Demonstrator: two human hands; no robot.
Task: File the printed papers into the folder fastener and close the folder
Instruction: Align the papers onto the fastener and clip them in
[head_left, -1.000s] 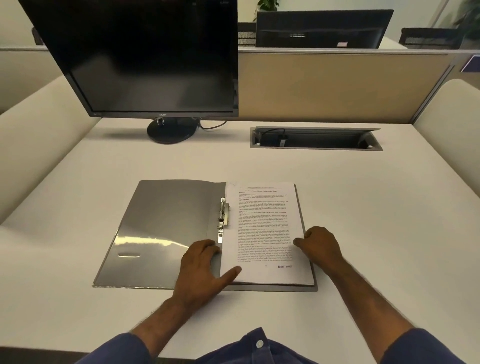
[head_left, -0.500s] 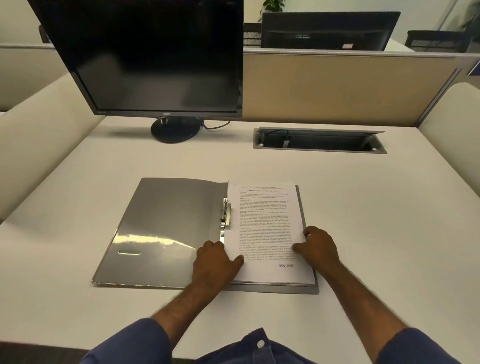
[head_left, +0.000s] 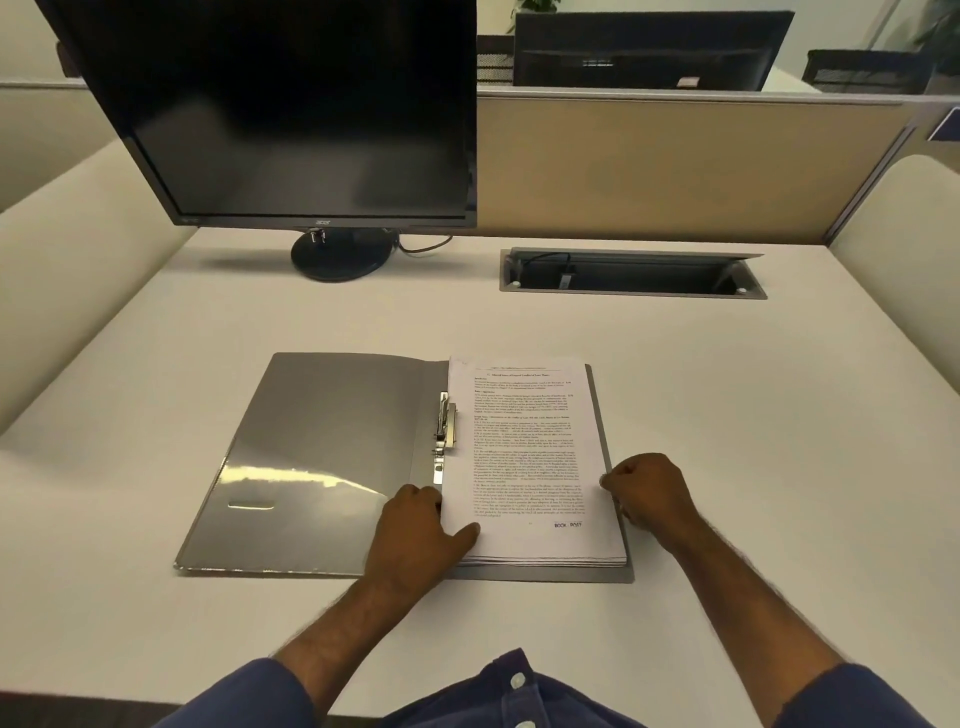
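A grey folder (head_left: 322, 447) lies open on the white desk. A thick stack of printed papers (head_left: 524, 447) rests on its right half. The metal fastener (head_left: 444, 428) sits along the spine at the stack's left edge. My left hand (head_left: 421, 530) presses on the stack's lower left corner, thumb on the top sheet. My right hand (head_left: 647, 491) rests curled against the stack's right edge, fingers on the paper's side. Whether the sheets are threaded on the fastener cannot be seen.
A black monitor (head_left: 291, 114) on a round stand (head_left: 340, 254) rises at the back left. A cable tray opening (head_left: 631, 273) is set into the desk at the back right. Padded partitions border the desk (head_left: 779, 415).
My left hand has moved up and right onto the stack's lower left corner. My right hand stays at the stack's right edge, slightly closer to it.
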